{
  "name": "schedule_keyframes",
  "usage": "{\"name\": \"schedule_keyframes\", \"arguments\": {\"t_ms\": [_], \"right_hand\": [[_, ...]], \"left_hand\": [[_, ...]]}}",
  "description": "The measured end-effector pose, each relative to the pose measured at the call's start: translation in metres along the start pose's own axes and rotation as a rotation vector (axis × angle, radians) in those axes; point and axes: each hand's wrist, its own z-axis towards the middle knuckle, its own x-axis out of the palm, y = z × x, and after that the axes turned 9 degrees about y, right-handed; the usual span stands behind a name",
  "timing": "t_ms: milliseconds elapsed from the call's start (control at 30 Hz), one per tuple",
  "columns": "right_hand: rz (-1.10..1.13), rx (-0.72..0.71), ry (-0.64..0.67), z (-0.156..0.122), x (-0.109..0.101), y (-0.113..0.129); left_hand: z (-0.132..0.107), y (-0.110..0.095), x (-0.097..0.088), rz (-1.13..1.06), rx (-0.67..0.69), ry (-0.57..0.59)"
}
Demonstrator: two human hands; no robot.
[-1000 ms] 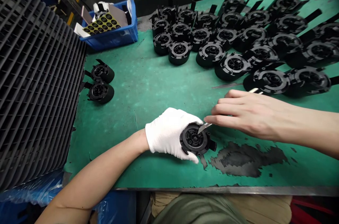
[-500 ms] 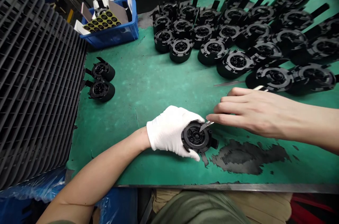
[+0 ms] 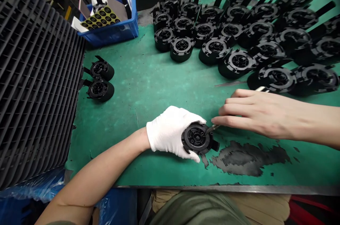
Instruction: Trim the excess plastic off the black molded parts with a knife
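Note:
My left hand [image 3: 170, 133], in a white glove, is wrapped round a round black plastic housing [image 3: 197, 139] from its left side. The housing's ribbed face is turned up, and short tabs stick out at its lower right. Bare and ungloved, my right hand [image 3: 247, 111] pinches a slim metal knife [image 3: 215, 126], whose narrow tip is at the upper right of the housing's face. The knife's pale rear end shows above the knuckles; the rest of the handle is hidden by my fingers.
Several similar black housings [image 3: 239, 61] stand in rows at the back right. Two more [image 3: 100, 89] stand at the left, beside a stack of dark ribbed trays [image 3: 37, 76]. A blue bin [image 3: 111, 33] holds sticker sheets. The green mat [image 3: 127, 111] has a worn dark patch [image 3: 247, 157].
My right hand has shifted slightly right, and the knife tip has moved a little to the right and turned on the housing's face. My left hand keeps its hold.

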Motion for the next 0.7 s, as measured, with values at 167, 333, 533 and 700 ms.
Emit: {"name": "schedule_keyframes", "arguments": {"t_ms": [167,333,533,700], "right_hand": [[0.054,0.157,-0.024,-0.003,0.003,0.015],[-0.012,0.131,-0.062,0.002,0.015,0.019],[0.03,0.181,-0.034,-0.002,0.017,0.022],[0.003,0.184,-0.064,0.001,0.013,0.031]], "left_hand": [[0.001,-0.004,-0.004,-0.014,-0.012,0.033],[0.002,-0.004,-0.005,-0.042,-0.01,0.03],[0.002,-0.004,-0.005,-0.038,-0.007,0.033],[0.002,-0.004,-0.006,-0.036,-0.001,0.025]]}}
